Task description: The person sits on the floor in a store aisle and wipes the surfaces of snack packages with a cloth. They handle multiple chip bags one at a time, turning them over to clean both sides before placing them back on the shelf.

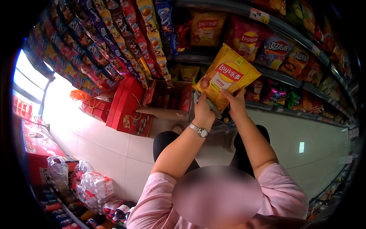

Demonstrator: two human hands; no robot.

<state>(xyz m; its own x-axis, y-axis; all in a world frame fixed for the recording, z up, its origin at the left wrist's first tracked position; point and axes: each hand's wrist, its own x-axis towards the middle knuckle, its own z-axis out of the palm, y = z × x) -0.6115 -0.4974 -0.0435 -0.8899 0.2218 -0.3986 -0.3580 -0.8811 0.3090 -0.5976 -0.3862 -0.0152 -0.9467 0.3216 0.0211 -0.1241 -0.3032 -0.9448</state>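
Observation:
A yellow bag of potato chips point(244, 66) is held up, tilted, in front of the snack shelves. My left hand point(204, 111) grips its lower left corner, with a silver watch point(199, 130) on the wrist. Bunched under that hand is a grey cloth point(216, 111), pressed against the bag's bottom edge. On the lower right, my right hand point(237, 104) is closed on the bag, its thumb lying over the front. Both hands' other fingers are mostly hidden behind the bag.
Shelves of chip bags point(276, 49) curve along the far right. Strips of small snack packets point(126, 38) hang at the far left. Below them stand red gift boxes point(131, 108) and an opened red carton point(171, 93). Plastic-wrapped bottles point(95, 189) sit at the lower left.

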